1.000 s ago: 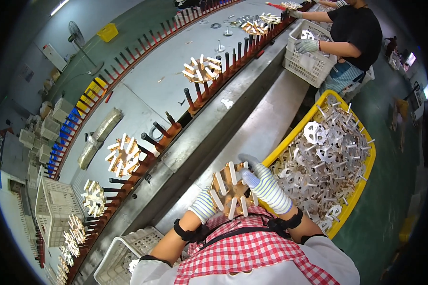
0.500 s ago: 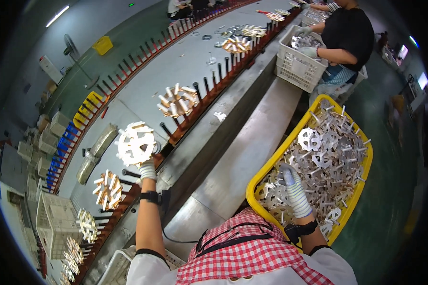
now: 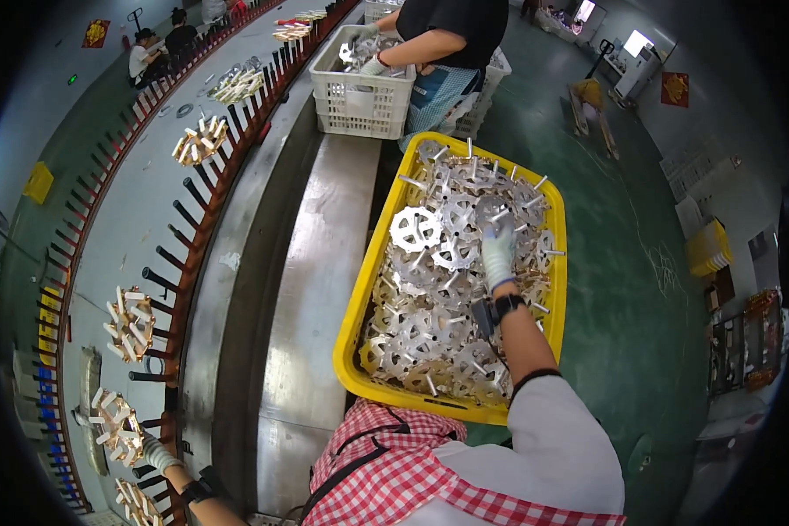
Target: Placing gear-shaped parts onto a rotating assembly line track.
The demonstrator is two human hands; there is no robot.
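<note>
Where my right hand (image 3: 498,254) reaches over the far right part of the yellow tub (image 3: 430,404), its gloved fingers meet a metal disc (image 3: 491,208); I cannot tell whether they are closed on it. The disc's broad face is up, and its rod slants toward the upper right. Surrounding rods (image 3: 469,147) in the heap point in mixed directions. The tub's long axis runs away from me.

My left hand (image 3: 158,454), also gloved, is at the right edge of a disc with white pegs (image 3: 116,427); its fingertips are hidden, so grip is unconfirmed. The pegs slant at several angles.

A rail of dark pins (image 3: 160,280) edges the grey table (image 3: 131,237). A bare steel surface (image 3: 302,307) runs lengthwise beside the tub. Beyond, a co-worker reaches into a white crate (image 3: 359,112). The floor (image 3: 605,289) is green.
</note>
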